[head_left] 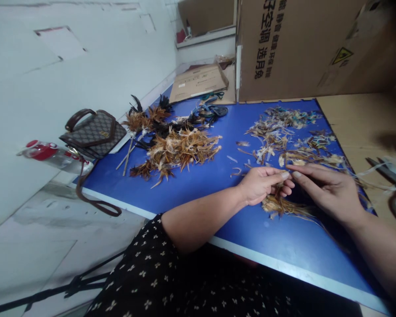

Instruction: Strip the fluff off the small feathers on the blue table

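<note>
Over the right part of the blue table, my left hand (266,184) is closed, thumb against fingers, with a brown feather (278,187) partly showing below the pinch. My right hand (335,190) meets it at the fingertips, thumb and forefinger nearly together; whatever is between them is too small to make out. Under both hands lies a bundle of long brown feathers (285,207). Just beyond, loose brown and cream feathers (313,156) and a heap of mixed feather scraps (273,125) are spread out.
A pile of orange-brown feathers (181,149) lies on the left of the blue table (231,211). Behind it are dark feathers (166,127) and flattened cardboard (198,83). A handbag (95,132) and bottle (57,156) stand at the left edge, black scissors (391,174) at right, a large carton (303,57) behind.
</note>
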